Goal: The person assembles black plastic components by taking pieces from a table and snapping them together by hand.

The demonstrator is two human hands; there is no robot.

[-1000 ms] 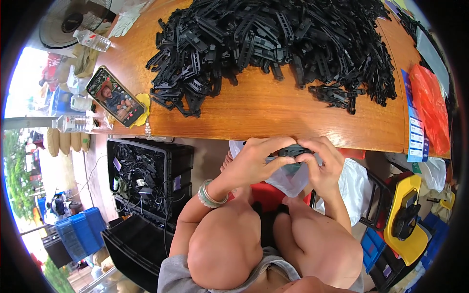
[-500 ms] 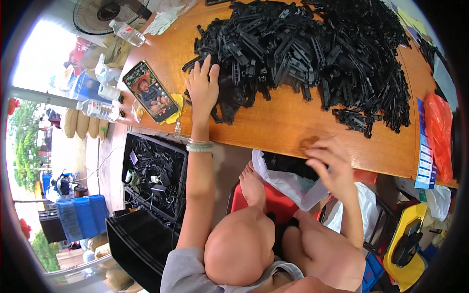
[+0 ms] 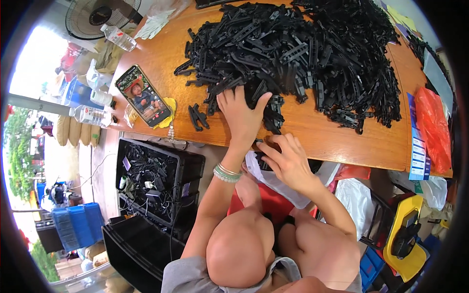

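Note:
A large heap of slim black plastic parts [image 3: 273, 44] covers much of the wooden table. My left hand [image 3: 242, 115] lies on the near left edge of this heap, fingers spread and thumb apart, over several parts. Close by on the right, at the table's front edge, my right hand [image 3: 288, 158] has its fingers bent around a dark piece that looks like one black part; the fingers partly hide it. Below the edge, a white plastic bag [image 3: 293, 195] hangs open under my right hand, with dark contents partly showing. A few loose parts [image 3: 198, 117] lie left of my left hand.
A phone [image 3: 144, 95] with a lit screen stands tilted at the table's left. Plastic bottles [image 3: 118, 37] and a fan [image 3: 100, 17] are beyond it. A black crate [image 3: 151, 180] of cables and small devices sits below left. A red bag [image 3: 432, 129] lies at the right.
My left hand has moved right and nearer, over parts at the heap's front. My right hand has come left to the table edge beside it. Some parts now lie apart on the left.

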